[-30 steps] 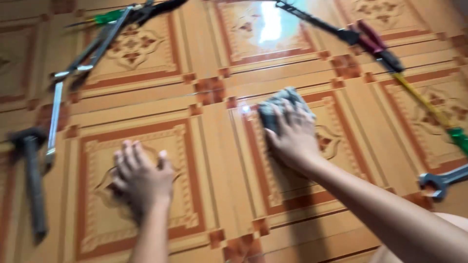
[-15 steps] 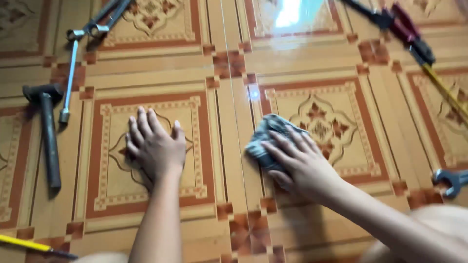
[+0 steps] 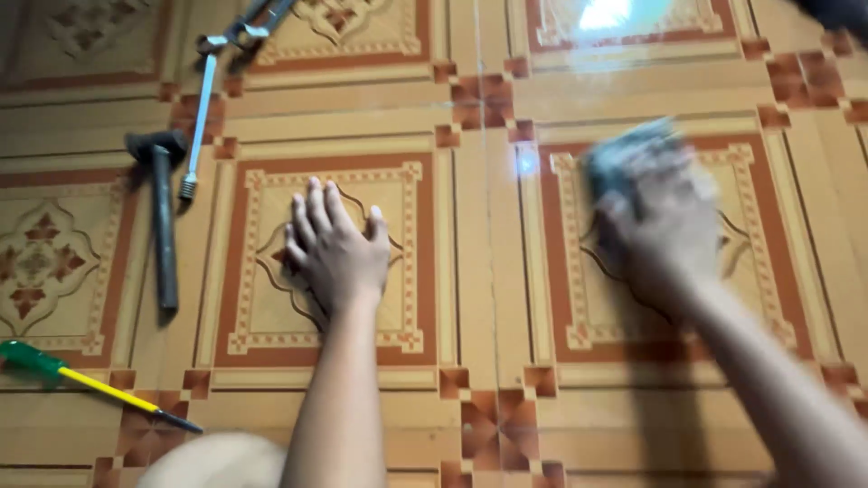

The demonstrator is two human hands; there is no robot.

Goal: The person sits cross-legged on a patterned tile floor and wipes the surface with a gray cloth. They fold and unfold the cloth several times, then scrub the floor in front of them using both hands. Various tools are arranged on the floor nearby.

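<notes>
The grey cloth (image 3: 628, 154) lies on the tiled floor (image 3: 488, 298) at about two o'clock in the view, on the patterned tile to the right of the long grout line. It is blurred, so its folds cannot be made out. The right hand (image 3: 665, 226) sits on top of it, palm down. The cloth shows past the fingertips at the hand's eleven o'clock, while the rest lies under the palm. The fingers appear flattened over the cloth, pressing it to the floor, though the blur hides just how they are set.

The left hand (image 3: 334, 248) rests near the middle of the view, at nine o'clock from the cloth and well apart from it, across the grout line. Its fingers are spread and flat on the centre ornament of the neighbouring tile, holding nothing, with the thumb out toward three o'clock.

Further out, at about nine o'clock from the left hand, a dark hammer (image 3: 161, 217) lies on the floor, its head toward twelve o'clock and its handle running down toward six. Just beside its head, a slim metal tool (image 3: 197, 122) with a bright shaft runs up toward the top edge, where it meets another dark metal tool (image 3: 258, 20) at eleven o'clock. At the lower left, around eight o'clock, lies a screwdriver (image 3: 90, 384) with a green handle and yellow shaft, its tip pointing toward four o'clock. A bright glare (image 3: 606, 14) shines on the tile at one o'clock.
</notes>
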